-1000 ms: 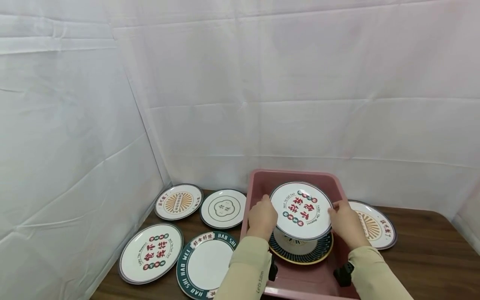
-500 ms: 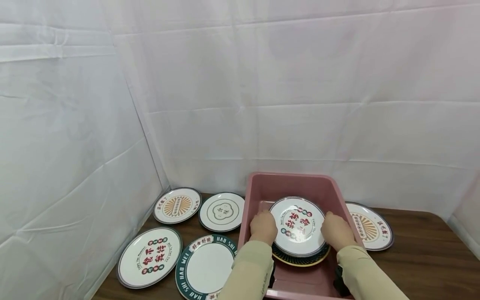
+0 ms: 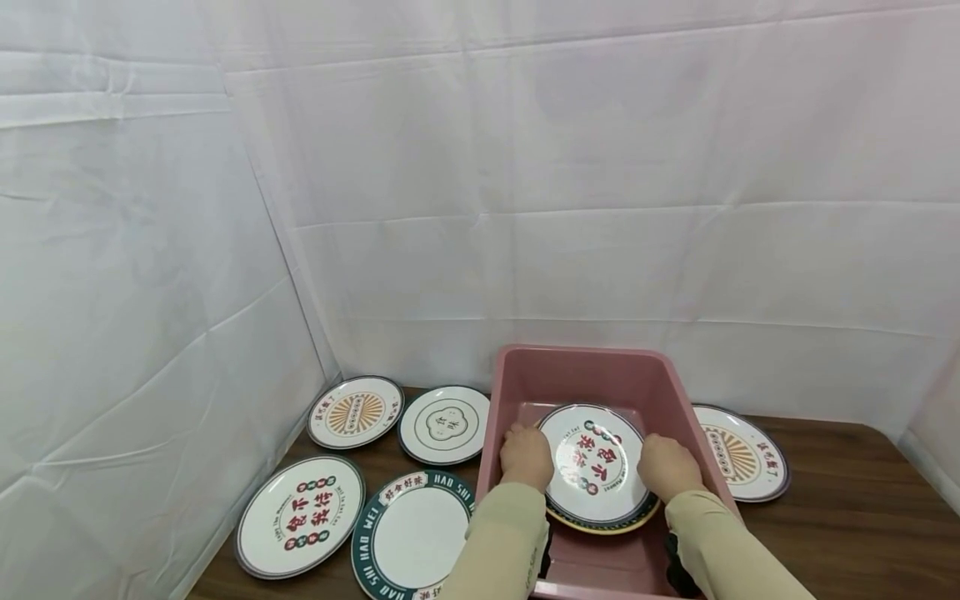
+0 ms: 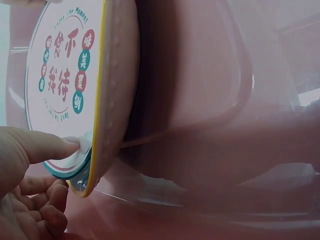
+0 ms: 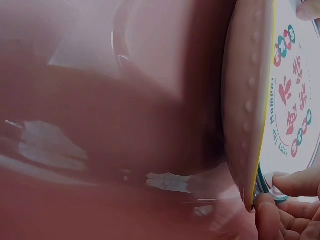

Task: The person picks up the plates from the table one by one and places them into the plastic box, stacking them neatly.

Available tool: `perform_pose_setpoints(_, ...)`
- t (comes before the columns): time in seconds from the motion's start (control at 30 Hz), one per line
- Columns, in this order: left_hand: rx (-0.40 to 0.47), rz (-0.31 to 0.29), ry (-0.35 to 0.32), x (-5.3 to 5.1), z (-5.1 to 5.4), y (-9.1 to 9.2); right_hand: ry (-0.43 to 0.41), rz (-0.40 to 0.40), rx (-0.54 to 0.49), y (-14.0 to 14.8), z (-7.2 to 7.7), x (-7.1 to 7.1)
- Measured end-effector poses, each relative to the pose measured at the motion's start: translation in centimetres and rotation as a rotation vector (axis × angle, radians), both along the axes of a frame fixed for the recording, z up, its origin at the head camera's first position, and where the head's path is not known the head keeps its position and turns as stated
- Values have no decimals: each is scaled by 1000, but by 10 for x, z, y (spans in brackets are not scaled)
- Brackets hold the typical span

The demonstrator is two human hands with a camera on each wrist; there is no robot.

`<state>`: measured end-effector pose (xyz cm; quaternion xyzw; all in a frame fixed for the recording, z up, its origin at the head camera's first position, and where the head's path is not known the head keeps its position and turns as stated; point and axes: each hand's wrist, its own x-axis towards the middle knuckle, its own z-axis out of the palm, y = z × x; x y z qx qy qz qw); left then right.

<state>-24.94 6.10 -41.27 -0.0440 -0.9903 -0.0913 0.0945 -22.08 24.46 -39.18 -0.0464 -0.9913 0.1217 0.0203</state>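
A white plate (image 3: pixel 592 467) with red characters and a dark rim lies inside the pink tub (image 3: pixel 585 367), on a dark-patterned plate (image 3: pixel 603 528) with a yellow edge. My left hand (image 3: pixel 527 457) pinches the white plate's left rim, thumb on top and fingers curled below, as the left wrist view shows. At the opposite rim my right hand (image 3: pixel 670 467) holds it the same way; its thumb (image 5: pixel 295 182) presses the upper face. The lower plate (image 4: pixel 117 75) shows its pale underside from the side. Most of its face is covered.
Left of the tub lie a green-rimmed plate (image 3: pixel 416 533), a red-lettered plate (image 3: pixel 300 517), a sunburst plate (image 3: pixel 355 411) and a small white plate (image 3: pixel 444 423). Another sunburst plate (image 3: pixel 741 452) lies to the right. White cloth (image 3: pixel 480 167) hangs behind the brown table (image 3: pixel 847 500).
Both hands have lowered the white plate into the tub, onto the yellow-edged plate. Its slight tilt has gone. The hands still grip its rim, and the other plates stay put.
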Motion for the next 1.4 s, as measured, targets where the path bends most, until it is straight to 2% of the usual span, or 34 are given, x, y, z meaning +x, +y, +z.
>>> perform_pose_setpoints(0.13, -17, 1, -17, 0, 0, 0, 4, -5, 8, -1, 0, 0)
perform_pose_setpoints(0.43, -53, -19, -108, -5, -2, 0, -1, -14, 13, -2, -2, 0)
perform_pose_setpoints(0.63, -45, -29, -118, -5, -5, 0, -25, -20, 41, -3, -2, 1)
perform_pose_setpoints(1.07, -113, -40, -132, -2, -1, 0, -87, -15, 43, -4, 3, -1)
perform_pose_setpoints(1.4, -124, -68, -138, 1, 0, -1, -54, -27, 29, -2, -3, -3)
